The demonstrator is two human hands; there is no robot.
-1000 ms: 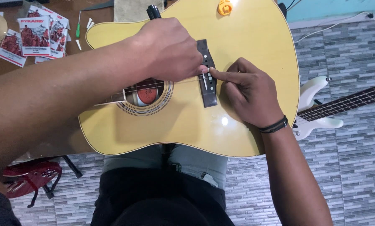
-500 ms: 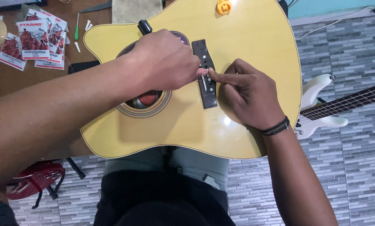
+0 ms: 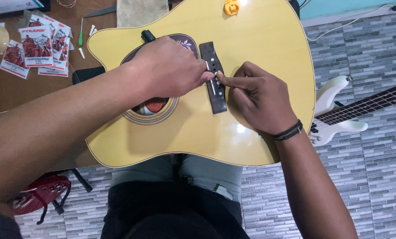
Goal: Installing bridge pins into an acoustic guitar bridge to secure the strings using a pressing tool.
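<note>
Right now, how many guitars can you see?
2. A yellow acoustic guitar lies across the person's lap, with the left hand and right hand meeting at its dark bridge. A white electric guitar lies on the tiled floor, partly hidden behind it.

arms: bare | right wrist: black band [image 3: 287, 131] | legs: grey trousers [image 3: 206, 170]

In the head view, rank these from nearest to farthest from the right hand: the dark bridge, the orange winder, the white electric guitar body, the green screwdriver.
1. dark bridge, touching the right hand at its fingertips.
2. white electric guitar body, on the floor to the right.
3. orange winder, at the top edge on the acoustic guitar.
4. green screwdriver, far left on the table.
</note>
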